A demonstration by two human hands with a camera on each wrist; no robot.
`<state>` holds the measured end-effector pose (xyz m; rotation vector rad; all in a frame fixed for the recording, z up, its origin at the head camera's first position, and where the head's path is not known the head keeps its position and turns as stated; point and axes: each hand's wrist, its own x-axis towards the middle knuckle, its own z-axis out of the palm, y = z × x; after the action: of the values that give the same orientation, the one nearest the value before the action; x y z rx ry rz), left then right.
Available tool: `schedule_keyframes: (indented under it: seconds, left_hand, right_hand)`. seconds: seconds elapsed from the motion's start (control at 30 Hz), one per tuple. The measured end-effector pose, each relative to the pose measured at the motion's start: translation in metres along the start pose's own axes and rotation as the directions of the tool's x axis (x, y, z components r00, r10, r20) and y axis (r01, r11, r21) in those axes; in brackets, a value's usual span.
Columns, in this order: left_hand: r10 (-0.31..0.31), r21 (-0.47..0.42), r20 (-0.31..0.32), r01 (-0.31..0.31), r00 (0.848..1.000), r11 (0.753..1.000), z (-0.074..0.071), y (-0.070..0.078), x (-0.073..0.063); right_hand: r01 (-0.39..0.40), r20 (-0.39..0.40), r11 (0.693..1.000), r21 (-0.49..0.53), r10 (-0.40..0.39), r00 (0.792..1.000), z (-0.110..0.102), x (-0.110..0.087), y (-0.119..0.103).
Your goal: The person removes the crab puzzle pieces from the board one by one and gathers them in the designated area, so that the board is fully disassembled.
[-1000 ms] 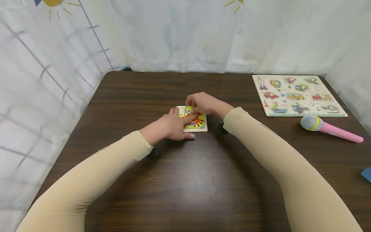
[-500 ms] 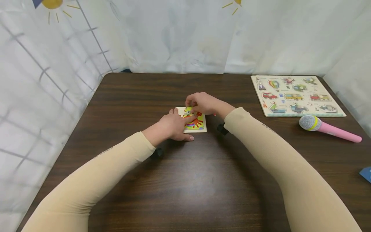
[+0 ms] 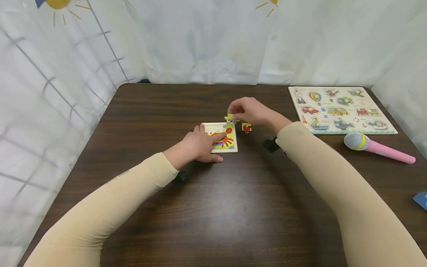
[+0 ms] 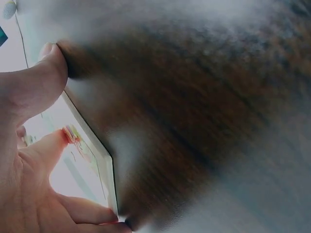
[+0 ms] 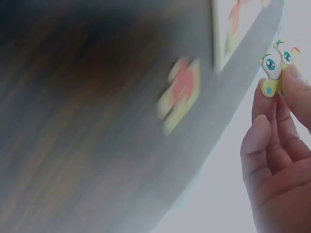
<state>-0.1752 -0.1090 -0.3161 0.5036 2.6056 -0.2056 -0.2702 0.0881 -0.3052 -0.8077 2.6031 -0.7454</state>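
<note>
My left hand (image 3: pixel 200 144) lies spread over the left side of a small crab jigsaw puzzle (image 3: pixel 231 150) in a pale wooden frame. Its index finger presses on the picture, while the thumb rests by the near edge. Bare wood shows along the puzzle's upper part. Just beyond the frame's far right corner, my right hand (image 3: pixel 250 110) pinches a yellow puzzle piece (image 5: pixel 272 73) printed with two cartoon eyes between thumb and fingers. A second puzzle piece (image 3: pixel 246 128), yellow with a red claw, lies on the table right of the frame, below the right hand.
A large wooden vehicle puzzle board (image 3: pixel 343 111) lies at the back right of the dark table (image 3: pixel 213 207). In front of it is a pink toy microphone (image 3: pixel 380 148). Part of a blue object (image 3: pixel 421 200) shows at the right edge. White curtains (image 3: pixel 200 40) hang behind the table.
My right hand has lifted the eye piece out of the puzzle and moved it right and away. The red claw piece beside the frame has come into view. The left hand stays in place.
</note>
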Motion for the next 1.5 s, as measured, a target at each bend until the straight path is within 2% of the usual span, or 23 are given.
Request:
schedule_keyframes:
  seconds: [0.3, 0.4, 0.57, 0.77, 1.07, 1.5]
  left_hand:
    - [0.002, -0.019, -0.001, -0.002, 1.0, 1.0, -0.001, 0.002, 0.0]
    - [0.002, -0.026, -0.002, -0.002, 1.0, 1.0, -0.001, 0.002, 0.0]
    - [-0.005, -0.033, -0.003, 0.005, 1.0, 0.999, 0.0, 0.0, -0.001]
    - [0.002, -0.04, -0.011, -0.002, 1.0, 0.999, 0.0, -0.001, -0.002]
    - [0.015, -0.046, -0.019, -0.016, 1.0, 0.999, 0.0, 0.001, 0.0]
    - [0.006, -0.057, -0.01, -0.007, 1.0, 0.998, 0.0, 0.0, 0.001]
  right_hand:
    - [-0.137, -0.088, 0.99, -0.02, 0.135, 0.987, -0.024, -0.036, 0.054]
    - [-0.162, -0.082, 0.986, -0.043, 0.158, 0.984, -0.027, -0.044, 0.068]
    - [-0.16, -0.045, 0.986, -0.045, 0.158, 0.986, -0.027, -0.05, 0.08]
    - [-0.143, -0.027, 0.987, -0.067, 0.142, 0.99, -0.024, -0.049, 0.083]
    - [-0.108, 0.022, 0.989, -0.105, 0.111, 0.994, -0.017, -0.042, 0.075]
    - [-0.128, 0.03, 0.985, -0.114, 0.133, 0.991, -0.014, -0.038, 0.074]
